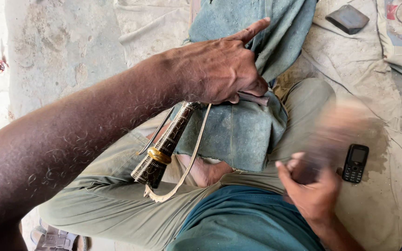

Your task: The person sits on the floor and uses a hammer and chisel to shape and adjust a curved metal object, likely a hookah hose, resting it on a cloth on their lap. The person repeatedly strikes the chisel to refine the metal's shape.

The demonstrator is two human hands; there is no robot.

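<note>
Left hand [219,69] grips a carved hilt [164,148] against teal cloth [238,130], forefinger out; right hand [310,186], blurred, grasp unclear, is near a phone [355,162].

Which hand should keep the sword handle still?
Probably the left hand. It already presses down where the dark carved sword handle meets the blue-green cloth. The right hand is blurred, off to the side near the phone.
</note>
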